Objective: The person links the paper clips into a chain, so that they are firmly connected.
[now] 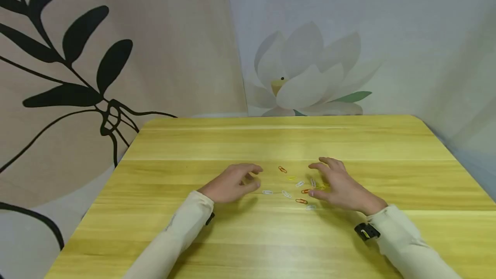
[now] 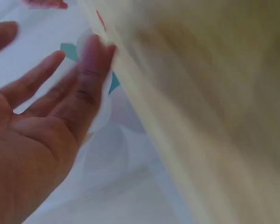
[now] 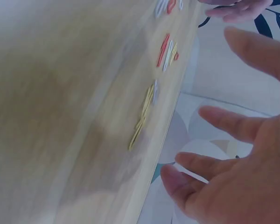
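Observation:
Several paper clips lie scattered on the wooden table between the two hands: a red paper clip (image 1: 282, 169) at the back, a white paper clip (image 1: 286, 194) in the middle, another red paper clip (image 1: 301, 201) nearer the front. Yellow paper clips (image 3: 143, 116) lie by the right hand, partly covered by it in the head view. My left hand (image 1: 234, 183) hovers left of the clips, fingers loosely bent, holding nothing. On the other side, my right hand (image 1: 341, 186) hangs over the rightmost clips with fingers spread and nothing gripped; in the right wrist view its fingers (image 3: 231, 123) are apart from the clips.
The wooden table (image 1: 155, 236) has rounded far corners. Behind it hangs a curtain (image 1: 186, 46) printed with dark leaves and a pale lotus. Black wrist devices (image 1: 367, 231) sit at the sleeve cuffs.

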{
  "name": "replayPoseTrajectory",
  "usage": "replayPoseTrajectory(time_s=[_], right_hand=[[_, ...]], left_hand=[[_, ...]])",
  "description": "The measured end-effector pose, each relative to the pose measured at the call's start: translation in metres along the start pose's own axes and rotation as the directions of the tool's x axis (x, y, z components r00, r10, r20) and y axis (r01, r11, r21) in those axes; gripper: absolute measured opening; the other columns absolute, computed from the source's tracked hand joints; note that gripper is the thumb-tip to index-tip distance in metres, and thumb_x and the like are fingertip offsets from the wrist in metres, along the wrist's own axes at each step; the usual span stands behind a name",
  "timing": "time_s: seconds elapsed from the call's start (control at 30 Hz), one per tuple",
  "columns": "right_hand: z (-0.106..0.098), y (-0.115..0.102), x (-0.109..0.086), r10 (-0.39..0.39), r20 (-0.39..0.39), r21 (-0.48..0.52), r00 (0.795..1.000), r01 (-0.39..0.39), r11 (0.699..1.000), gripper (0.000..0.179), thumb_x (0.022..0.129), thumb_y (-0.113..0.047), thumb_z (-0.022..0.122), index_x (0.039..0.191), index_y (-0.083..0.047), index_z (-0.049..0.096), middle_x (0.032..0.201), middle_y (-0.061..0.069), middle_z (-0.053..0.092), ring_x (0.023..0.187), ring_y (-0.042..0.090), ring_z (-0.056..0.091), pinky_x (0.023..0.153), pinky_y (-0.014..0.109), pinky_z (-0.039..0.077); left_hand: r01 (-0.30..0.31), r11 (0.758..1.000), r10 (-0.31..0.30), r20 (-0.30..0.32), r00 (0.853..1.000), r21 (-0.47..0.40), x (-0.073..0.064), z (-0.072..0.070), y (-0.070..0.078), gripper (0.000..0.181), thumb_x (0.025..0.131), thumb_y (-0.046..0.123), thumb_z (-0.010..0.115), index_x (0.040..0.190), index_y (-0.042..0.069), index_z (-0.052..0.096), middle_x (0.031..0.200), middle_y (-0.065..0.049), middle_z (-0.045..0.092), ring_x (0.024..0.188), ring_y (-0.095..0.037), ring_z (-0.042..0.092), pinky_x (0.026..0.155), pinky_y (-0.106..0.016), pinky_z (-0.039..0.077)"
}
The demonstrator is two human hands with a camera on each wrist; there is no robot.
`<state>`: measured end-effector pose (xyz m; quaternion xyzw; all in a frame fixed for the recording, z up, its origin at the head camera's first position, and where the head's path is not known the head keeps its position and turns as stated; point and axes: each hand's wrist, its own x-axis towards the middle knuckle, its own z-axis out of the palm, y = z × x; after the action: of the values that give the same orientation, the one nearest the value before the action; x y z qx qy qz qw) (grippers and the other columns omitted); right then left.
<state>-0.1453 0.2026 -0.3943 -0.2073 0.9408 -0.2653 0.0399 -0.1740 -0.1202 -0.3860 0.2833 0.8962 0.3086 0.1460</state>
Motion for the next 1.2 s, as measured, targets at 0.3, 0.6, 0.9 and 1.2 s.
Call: replayPoseTrajectory(time_s=[0.3,0.6,0.9,1.2], right_hand=[[0.004,-0.011,0.003,-0.054,-0.005,-0.018,0.999,0.053,0.998,0.054,0.087,-0.028,0.078,0.132,-0.007,0.06,0.143,0.023,0.047,0.129,0.042,0.038,0.097,0.061,0.044],[0.013,-0.021,0.006,-0.074,0.026,0.01,0.997,0.074,0.997,0.042,0.085,-0.025,0.081,0.12,-0.006,0.067,0.114,0.01,0.057,0.107,0.026,0.048,0.085,0.039,0.045],[0.01,-0.034,0.023,-0.101,0.054,-0.018,0.993,0.102,0.995,0.033,0.086,-0.021,0.079,0.112,-0.004,0.069,0.1,0.008,0.062,0.094,0.023,0.057,0.082,0.037,0.049],[0.017,-0.043,0.033,-0.105,0.106,-0.056,0.989,0.112,0.992,0.029,0.087,-0.021,0.078,0.109,-0.005,0.07,0.092,0.008,0.061,0.083,0.018,0.055,0.074,0.032,0.047]], left_hand=[[0.022,0.987,-0.012,0.06,0.998,-0.16,0.013,0.003,-0.004,0.02,0.097,0.013,0.065,0.115,0.005,0.071,0.101,-0.004,0.074,0.091,-0.01,0.067,0.086,-0.028,0.055],[0.164,0.982,-0.161,0.036,0.986,-0.099,0.021,0.018,0.006,0.007,0.085,0.007,0.077,0.085,0.012,0.074,0.081,0.001,0.07,0.071,-0.009,0.06,0.069,-0.024,0.049],[0.123,0.988,-0.118,-0.054,0.992,0.093,0.035,0.018,0.021,0.013,0.08,0.004,0.079,0.074,0.013,0.072,0.071,0.003,0.067,0.065,-0.009,0.056,0.067,-0.023,0.046],[0.157,0.974,-0.158,-0.006,0.987,0.161,0.038,0.022,0.025,0.015,0.08,0.001,0.074,0.071,0.012,0.072,0.071,0.002,0.069,0.062,-0.009,0.055,0.061,-0.021,0.046]])
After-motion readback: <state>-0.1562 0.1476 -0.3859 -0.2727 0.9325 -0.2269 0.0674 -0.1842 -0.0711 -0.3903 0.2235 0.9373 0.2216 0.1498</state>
